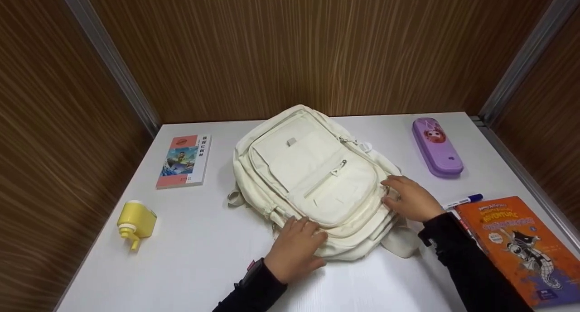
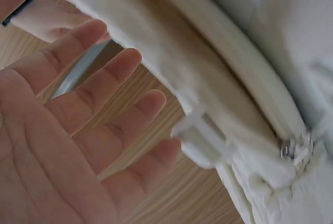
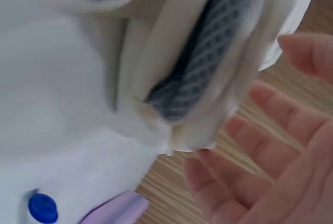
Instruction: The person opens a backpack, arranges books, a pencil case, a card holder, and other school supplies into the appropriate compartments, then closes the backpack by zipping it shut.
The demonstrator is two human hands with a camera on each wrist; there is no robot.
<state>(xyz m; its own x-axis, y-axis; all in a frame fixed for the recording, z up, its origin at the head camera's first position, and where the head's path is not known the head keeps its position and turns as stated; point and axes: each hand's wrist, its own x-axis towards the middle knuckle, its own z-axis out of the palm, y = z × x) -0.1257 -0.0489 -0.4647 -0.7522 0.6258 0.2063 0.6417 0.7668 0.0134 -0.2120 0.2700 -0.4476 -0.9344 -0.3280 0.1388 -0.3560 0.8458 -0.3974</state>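
A cream backpack (image 1: 317, 176) lies front side up in the middle of the white table, zip pulls showing. My left hand (image 1: 297, 246) is at its near left edge. In the left wrist view the fingers (image 2: 117, 70) are spread and fairly straight beside the bag's edge, near a pale plastic buckle (image 2: 205, 141) and a metal zip pull (image 2: 297, 150). My right hand (image 1: 410, 198) is at the bag's right side. The right wrist view shows its fingers (image 3: 281, 112) loosely bent by the bag's side, near a grey mesh panel (image 3: 200, 57), gripping nothing.
A pink-and-blue book (image 1: 183, 161) and a yellow hand-cranked sharpener-like object (image 1: 137, 219) are on the left. A purple pencil case (image 1: 437, 149), a blue-capped marker (image 1: 464, 201) and an orange book (image 1: 521, 248) are on the right. Wood-grain panels (image 1: 317, 49) enclose the table.
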